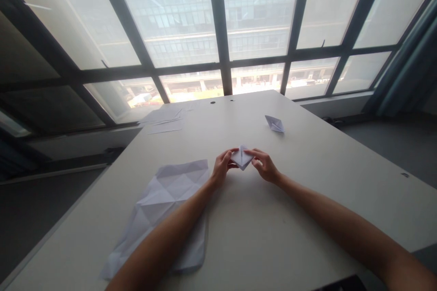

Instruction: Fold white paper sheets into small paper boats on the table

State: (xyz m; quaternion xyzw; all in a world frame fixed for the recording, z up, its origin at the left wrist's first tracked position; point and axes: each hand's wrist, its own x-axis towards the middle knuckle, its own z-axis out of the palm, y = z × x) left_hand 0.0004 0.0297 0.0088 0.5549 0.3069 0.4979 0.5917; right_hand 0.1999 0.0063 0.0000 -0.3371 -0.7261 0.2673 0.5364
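A small folded white paper (242, 160), diamond-shaped with a crease down its middle, is held between my two hands just above the table. My left hand (222, 166) grips its left corner, thumb and fingers closed on the edge. On the opposite side my right hand (265, 166) pinches the right corner, with the index finger laid over the top face. Farther back to the right rests a folded paper boat (275, 123). Under and beside my left forearm lies a large creased sheet of paper (170, 191), partly covered by the arm.
Flat paper sheets (165, 120) lie at the table's far left corner. The white table (307, 159) reaches toward tall windows (184, 13). A dark object (341, 283) shows at the bottom edge, cut off. A curtain (403, 54) hangs at the right.
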